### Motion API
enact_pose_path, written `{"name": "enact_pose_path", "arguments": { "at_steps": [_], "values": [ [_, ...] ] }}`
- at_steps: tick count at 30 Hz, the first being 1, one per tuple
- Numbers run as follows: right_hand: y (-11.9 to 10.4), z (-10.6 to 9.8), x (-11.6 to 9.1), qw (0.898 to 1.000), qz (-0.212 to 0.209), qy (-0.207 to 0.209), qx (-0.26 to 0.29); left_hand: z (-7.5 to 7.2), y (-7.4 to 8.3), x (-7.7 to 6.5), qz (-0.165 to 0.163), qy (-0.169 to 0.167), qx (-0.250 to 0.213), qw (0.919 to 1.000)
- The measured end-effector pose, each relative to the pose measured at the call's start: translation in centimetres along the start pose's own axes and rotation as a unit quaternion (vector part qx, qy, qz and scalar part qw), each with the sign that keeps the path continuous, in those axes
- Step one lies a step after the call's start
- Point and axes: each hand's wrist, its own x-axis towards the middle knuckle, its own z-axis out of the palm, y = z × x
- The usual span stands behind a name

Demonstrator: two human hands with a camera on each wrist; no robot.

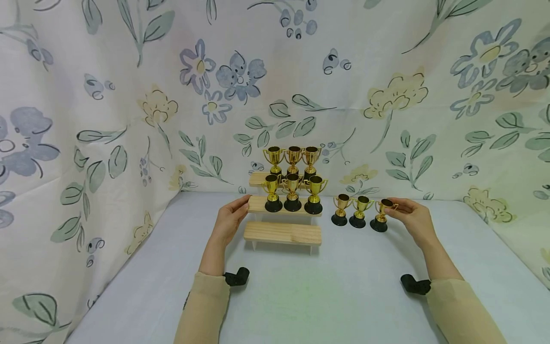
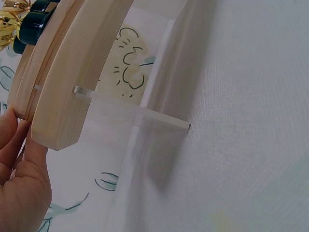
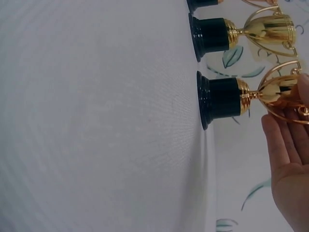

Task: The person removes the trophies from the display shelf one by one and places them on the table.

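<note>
The right hand [image 1: 411, 219], at the frame's centre right, pinches a gold trophy [image 1: 380, 220], just right of two more trophies [image 1: 357, 220]; the left hand [image 1: 229, 221], left of centre, grips the middle wooden shelf's [image 1: 256, 204] left end.

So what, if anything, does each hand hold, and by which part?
Right hand: the rightmost trophy, by its cup. Left hand: the middle shelf, by its left end.
</note>
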Motion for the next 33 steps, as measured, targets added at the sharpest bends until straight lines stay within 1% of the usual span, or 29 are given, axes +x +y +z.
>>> {"name": "enact_pose_path", "arguments": {
  "at_steps": [6,16,18,24,26,29,31,33],
  "values": [
    [0.0,0.0,0.1,1.000,0.004,-0.003,0.002,0.0,0.0,0.0,-0.002,0.004,0.000,1.0000],
    [0.1,-0.1,0.0,1.000,-0.004,-0.002,0.010,0.0,0.0,0.1,-0.007,0.008,-0.001,0.9999],
    [0.1,-0.1,0.0,1.000,-0.004,-0.005,0.010,0.0,0.0,0.1,-0.005,0.004,0.007,1.0000],
    [0.0,-0.1,0.0,1.000,0.002,-0.005,0.005,0.0,0.0,0.1,-0.011,0.007,0.008,0.9999],
    [-0.2,0.0,0.1,1.000,0.004,0.006,0.007,0.0,0.0,0.1,-0.011,0.008,0.010,0.9999],
    [-0.5,0.2,0.2,0.999,0.001,0.041,0.025,0.0,0.0,0.0,-0.011,0.008,0.013,0.9998],
    [-0.8,0.5,0.3,0.996,-0.006,0.075,0.049,0.0,0.0,0.0,-0.011,0.009,0.011,0.9998],
    [-1.2,0.7,0.5,0.991,-0.007,0.106,0.086,-0.1,0.0,0.0,-0.010,0.008,0.012,0.9998]
  ]
}}
